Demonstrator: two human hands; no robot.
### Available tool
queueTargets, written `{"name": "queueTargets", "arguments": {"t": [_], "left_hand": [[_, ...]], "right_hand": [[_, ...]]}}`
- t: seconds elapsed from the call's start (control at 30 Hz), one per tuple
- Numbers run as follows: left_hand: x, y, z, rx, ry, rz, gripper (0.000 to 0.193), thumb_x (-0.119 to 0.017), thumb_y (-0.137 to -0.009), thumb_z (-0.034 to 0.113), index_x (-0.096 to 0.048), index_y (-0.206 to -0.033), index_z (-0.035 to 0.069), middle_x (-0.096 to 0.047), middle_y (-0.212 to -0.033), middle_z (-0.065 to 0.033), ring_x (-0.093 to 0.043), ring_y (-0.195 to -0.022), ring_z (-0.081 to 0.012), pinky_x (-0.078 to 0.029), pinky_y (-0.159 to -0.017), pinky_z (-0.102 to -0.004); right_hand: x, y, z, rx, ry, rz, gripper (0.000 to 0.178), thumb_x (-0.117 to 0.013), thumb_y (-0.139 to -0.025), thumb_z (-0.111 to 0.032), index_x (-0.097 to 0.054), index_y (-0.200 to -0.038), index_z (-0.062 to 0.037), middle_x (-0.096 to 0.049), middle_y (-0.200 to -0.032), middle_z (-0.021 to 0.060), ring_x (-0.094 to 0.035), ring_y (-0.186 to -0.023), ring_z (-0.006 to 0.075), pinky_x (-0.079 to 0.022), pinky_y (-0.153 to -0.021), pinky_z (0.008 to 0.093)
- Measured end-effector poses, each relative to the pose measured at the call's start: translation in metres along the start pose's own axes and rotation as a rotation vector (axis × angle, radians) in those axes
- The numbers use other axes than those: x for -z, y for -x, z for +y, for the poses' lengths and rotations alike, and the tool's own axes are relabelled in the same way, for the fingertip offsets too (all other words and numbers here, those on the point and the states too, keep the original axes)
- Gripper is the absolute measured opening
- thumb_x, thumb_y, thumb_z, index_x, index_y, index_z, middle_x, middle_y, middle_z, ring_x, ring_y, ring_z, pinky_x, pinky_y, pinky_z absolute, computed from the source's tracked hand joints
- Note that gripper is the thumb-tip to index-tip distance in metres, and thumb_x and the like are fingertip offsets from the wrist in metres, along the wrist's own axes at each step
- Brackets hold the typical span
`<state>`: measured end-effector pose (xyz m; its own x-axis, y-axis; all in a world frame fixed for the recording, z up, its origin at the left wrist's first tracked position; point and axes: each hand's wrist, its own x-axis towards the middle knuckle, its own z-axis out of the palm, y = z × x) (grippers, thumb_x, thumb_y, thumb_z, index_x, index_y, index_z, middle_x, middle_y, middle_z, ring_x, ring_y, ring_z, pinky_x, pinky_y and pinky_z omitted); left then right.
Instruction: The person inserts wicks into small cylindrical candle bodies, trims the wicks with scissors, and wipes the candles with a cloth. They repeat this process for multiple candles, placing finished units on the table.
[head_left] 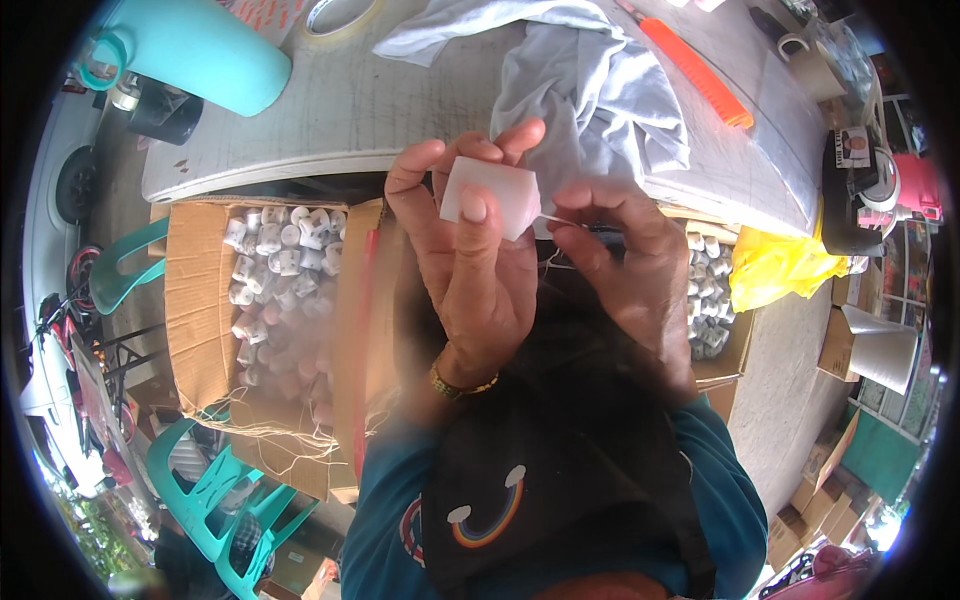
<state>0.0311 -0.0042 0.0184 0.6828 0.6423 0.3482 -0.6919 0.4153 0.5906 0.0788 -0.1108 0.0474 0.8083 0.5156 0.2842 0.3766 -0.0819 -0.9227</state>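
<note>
A short white candle [512, 190] rests between the thumb and fingers of my left hand [480, 275], tilted on its side just in front of the table edge. From its right end a thin white wick [549, 218] sticks out. My right hand [640, 265] pinches this wick between thumb and forefinger. More white thread hangs just below those fingertips. In an open cardboard box [200, 300] on my left lie several small whitish candles [285, 250] with printed sides, and similar pieces [708, 295] fill a box on my right.
On the white table [340, 110] lie a crumpled grey cloth [590, 100], an orange cutter [700, 75], a tape roll [340, 15] and a teal bottle [210, 55]. Loose threads [270, 430] drape over the left box. A yellow plastic bag [785, 265] hangs beside the right box. Green chairs [195, 480] stand lower left.
</note>
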Motion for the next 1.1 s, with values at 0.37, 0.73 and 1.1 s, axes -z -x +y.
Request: {"name": "queueTargets", "arguments": {"t": [0.37,0.73,1.1], "left_hand": [[-0.004,0.004,-0.002,0.016,-0.006,-0.015,0.042,-0.051,-0.098,0.016,-0.029,-0.133,0.013,-0.046,-0.115,-0.0103,-0.050,-0.119,-0.0300,-0.037,-0.097,-0.0362],[-0.008,0.006,-0.004,0.052,0.041,-0.018,0.044,-0.053,-0.097,0.015,-0.028,-0.133,0.014,-0.045,-0.115,-0.0100,-0.051,-0.118,-0.0291,-0.043,-0.093,-0.0366],[-0.002,0.006,-0.004,0.064,-0.031,-0.059,0.042,-0.046,-0.099,0.015,-0.027,-0.137,0.013,-0.047,-0.118,-0.0120,-0.051,-0.119,-0.0298,-0.037,-0.101,-0.0393]], "right_hand": [[0.003,-0.001,0.000,0.072,0.122,-0.043,0.012,-0.068,-0.079,0.008,-0.065,-0.089,0.0013,-0.065,-0.080,0.0071,-0.061,-0.071,0.0134,-0.048,-0.064,0.0254],[0.002,0.004,0.013,-0.053,-0.319,-0.069,0.042,-0.068,-0.078,0.012,-0.054,-0.115,-0.0016,-0.065,-0.092,0.0078,-0.064,-0.083,0.0136,-0.051,-0.071,0.0259],[0.012,0.009,0.010,-0.165,-0.278,-0.065,0.042,-0.067,-0.079,0.013,-0.051,-0.115,-0.0017,-0.065,-0.088,0.0098,-0.065,-0.084,0.0167,-0.052,-0.077,0.0274]]}}
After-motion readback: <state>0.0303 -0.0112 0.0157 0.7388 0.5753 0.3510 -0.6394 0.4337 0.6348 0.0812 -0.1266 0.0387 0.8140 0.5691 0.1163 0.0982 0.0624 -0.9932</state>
